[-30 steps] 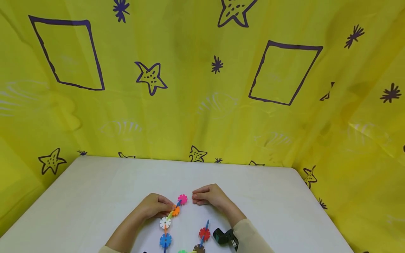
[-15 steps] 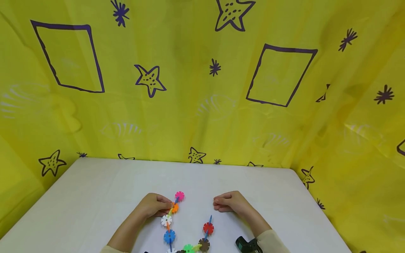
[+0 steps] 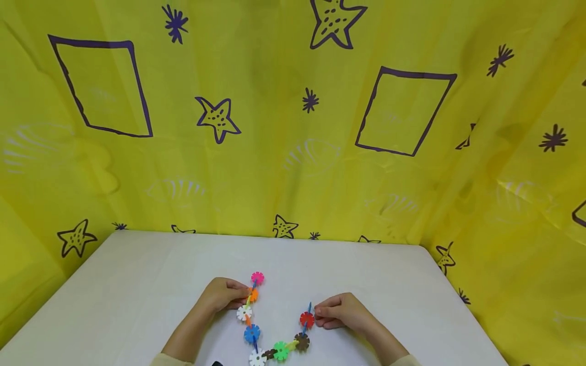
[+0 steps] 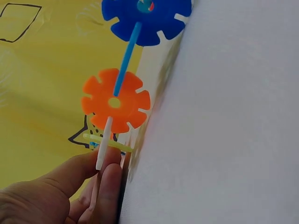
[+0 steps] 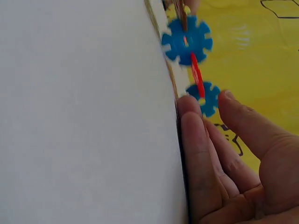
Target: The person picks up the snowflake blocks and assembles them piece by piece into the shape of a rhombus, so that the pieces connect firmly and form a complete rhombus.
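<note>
A U-shaped chain of notched plastic snowflake discs lies on the white table, opening away from me. My left hand (image 3: 224, 294) pinches its left arm beside the orange disc (image 3: 254, 296), below the pink disc (image 3: 259, 280). In the left wrist view, thumb and fingers meet at a white disc (image 4: 103, 144) seen edge-on, under an orange disc (image 4: 128, 114). At the chain's other end, my right hand (image 3: 341, 311) is beside the red disc (image 3: 305, 322) and the blue end disc (image 3: 310, 307). In the right wrist view, a gap separates thumb and fingers, with a blue disc (image 5: 212, 95) between or just beyond them.
The chain's near bend holds a blue disc (image 3: 249, 336), a green disc (image 3: 278, 353) and a brown disc (image 3: 299, 344). A yellow patterned curtain (image 3: 256, 168) stands behind and beside the white table (image 3: 160, 264).
My right hand moved right, away from the pink end, then down to the red and blue end of the chain. My left hand keeps its pinch near the orange disc.
</note>
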A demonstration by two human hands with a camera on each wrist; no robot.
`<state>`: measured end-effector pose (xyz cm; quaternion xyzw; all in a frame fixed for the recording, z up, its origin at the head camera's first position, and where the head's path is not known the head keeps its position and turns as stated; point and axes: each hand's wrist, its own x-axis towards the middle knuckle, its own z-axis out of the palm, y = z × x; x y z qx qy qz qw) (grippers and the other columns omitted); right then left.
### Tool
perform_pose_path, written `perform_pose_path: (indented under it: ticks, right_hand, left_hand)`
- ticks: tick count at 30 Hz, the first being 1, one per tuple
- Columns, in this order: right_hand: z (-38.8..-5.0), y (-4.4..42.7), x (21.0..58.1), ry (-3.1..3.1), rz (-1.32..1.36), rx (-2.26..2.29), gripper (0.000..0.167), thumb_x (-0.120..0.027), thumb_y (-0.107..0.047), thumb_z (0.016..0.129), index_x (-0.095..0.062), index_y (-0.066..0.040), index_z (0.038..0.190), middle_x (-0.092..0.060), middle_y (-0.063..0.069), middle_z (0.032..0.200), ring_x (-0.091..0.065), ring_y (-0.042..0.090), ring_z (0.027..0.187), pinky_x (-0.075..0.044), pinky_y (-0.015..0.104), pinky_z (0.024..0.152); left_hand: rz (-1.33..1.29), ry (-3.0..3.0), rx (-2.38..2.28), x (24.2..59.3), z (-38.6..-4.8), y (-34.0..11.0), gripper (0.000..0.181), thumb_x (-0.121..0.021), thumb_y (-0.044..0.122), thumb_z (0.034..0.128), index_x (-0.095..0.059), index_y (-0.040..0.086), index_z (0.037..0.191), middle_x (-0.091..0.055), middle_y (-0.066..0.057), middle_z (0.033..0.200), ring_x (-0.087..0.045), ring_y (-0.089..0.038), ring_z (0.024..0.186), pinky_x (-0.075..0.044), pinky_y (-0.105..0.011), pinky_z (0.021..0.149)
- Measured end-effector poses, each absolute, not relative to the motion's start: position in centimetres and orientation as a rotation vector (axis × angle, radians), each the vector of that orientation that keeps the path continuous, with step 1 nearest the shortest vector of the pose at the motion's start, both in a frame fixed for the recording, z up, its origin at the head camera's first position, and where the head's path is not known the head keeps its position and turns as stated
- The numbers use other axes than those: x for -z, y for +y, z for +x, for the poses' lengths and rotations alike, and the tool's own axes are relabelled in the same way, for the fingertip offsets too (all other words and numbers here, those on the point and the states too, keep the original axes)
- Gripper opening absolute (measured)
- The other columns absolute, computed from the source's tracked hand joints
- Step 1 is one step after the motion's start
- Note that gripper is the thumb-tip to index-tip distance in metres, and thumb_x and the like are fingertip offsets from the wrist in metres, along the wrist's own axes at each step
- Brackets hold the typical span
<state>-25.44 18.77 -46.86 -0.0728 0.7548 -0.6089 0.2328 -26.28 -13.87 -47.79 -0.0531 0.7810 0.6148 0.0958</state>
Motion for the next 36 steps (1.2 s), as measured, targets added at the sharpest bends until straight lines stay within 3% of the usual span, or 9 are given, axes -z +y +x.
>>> perform_pose_path:
  ticks: [20,36]
  right_hand:
    - [-27.0,16.5,47.4,2.191,-0.119,1.806,0.033,-0.075,-0.008,0.086,-0.067,0.014,0.109,-0.074,0.014,0.089,-0.07,0.012,0.07,-0.061,0.027,0.068]
    - [-28.6,14.5,47.3,2.222,-0.163,1.831,0.028,-0.073,-0.003,0.086,-0.069,0.014,0.107,-0.073,0.009,0.083,-0.065,0.007,0.063,-0.059,0.022,0.063]
  left_hand:
    - [-0.31,2.318,-1.939,47.7,-27.2,-12.5,0.017,-0.076,0.004,0.0829,-0.072,-0.009,0.093,-0.07,-0.007,0.069,-0.066,-0.012,0.059,-0.06,-0.027,0.059]
    - [-0.287,2.42,-1.902,48.3,-29.3,-12.3,0.027,-0.075,0.012,0.087,-0.072,-0.008,0.104,-0.074,-0.012,0.087,-0.07,-0.014,0.068,-0.06,-0.026,0.063]
